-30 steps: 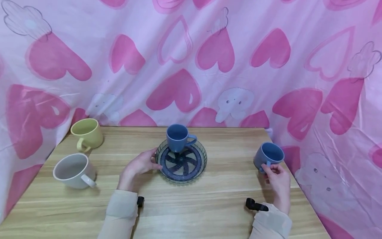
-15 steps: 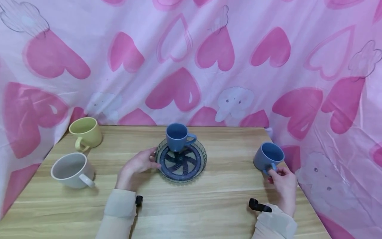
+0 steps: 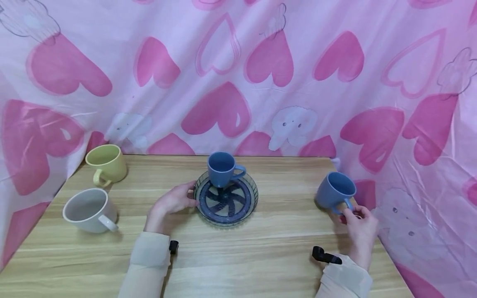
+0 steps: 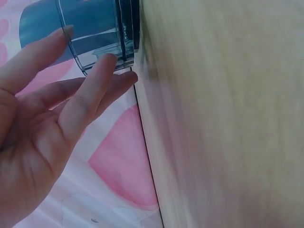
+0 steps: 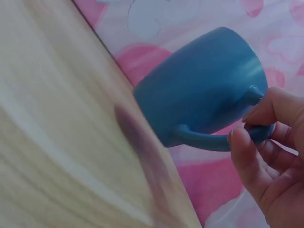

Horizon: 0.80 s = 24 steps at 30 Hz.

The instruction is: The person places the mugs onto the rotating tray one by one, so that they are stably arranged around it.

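Note:
My right hand [image 3: 360, 227] pinches the handle of a blue mug [image 3: 335, 191] at the table's right side. In the right wrist view this mug [image 5: 199, 85] tilts a little, its base close to the tabletop; whether it touches I cannot tell. At the centre, a clear ribbed glass dish [image 3: 226, 217] with a dark blue swirl pattern bears a second blue mug [image 3: 220, 170], upright near its far rim. My left hand [image 3: 172, 203] touches the dish's left side with spread, fairly straight fingers. The left wrist view shows the fingertips [image 4: 108, 59] against the glass wall [image 4: 92, 28].
On the left stand a yellow mug [image 3: 108, 165] at the back and a wide white mug [image 3: 91, 211] in front of it. A pink heart-patterned cloth [image 3: 231, 54] hangs along the back and sides of the wooden table [image 3: 238, 265].
The right hand has shifted rightward and firmed its pinch on the handle. The mug in it has risen or tilted slightly. The left hand stays at the dish.

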Motion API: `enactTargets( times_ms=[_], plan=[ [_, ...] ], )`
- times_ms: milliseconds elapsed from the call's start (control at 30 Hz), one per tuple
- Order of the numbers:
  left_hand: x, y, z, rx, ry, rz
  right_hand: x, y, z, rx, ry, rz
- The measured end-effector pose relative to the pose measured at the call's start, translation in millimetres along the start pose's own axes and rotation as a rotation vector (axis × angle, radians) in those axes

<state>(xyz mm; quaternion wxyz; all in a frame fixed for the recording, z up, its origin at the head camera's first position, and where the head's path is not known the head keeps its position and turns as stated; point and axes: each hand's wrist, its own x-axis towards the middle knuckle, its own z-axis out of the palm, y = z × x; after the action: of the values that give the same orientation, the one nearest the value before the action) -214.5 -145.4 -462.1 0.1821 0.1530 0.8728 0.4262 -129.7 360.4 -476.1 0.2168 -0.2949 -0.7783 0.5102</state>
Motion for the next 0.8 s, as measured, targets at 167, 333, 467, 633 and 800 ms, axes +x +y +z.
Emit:
enactTargets(
  times_ms=[167, 333, 467, 633, 800],
  plan=[
    [0.0, -5.7, 0.6, -0.051, -0.05, 0.004, -1.0, -8.4, 10.4, 0.169, -0.005, -0.014],
    [1.9, -6.2, -0.5, -0.116, -0.066, 0.016, -5.2, -22.5, 28.7, 0.359, -0.036, -0.064],
    [1.5, -3.3, -0.6, -0.078, -0.059, -0.002, -13.6, -36.4, 42.4, 0.438, -0.084, -0.092],
    [-0.1, -2.8, 1.9, -0.041, -0.036, -0.011, -25.5, -56.6, 58.5, 0.449, -0.172, -0.127],
    [1.1, -3.5, 3.3, -0.072, -0.04, 0.002, -34.6, -71.9, 74.6, 0.494, -0.267, -0.175]
  ],
)
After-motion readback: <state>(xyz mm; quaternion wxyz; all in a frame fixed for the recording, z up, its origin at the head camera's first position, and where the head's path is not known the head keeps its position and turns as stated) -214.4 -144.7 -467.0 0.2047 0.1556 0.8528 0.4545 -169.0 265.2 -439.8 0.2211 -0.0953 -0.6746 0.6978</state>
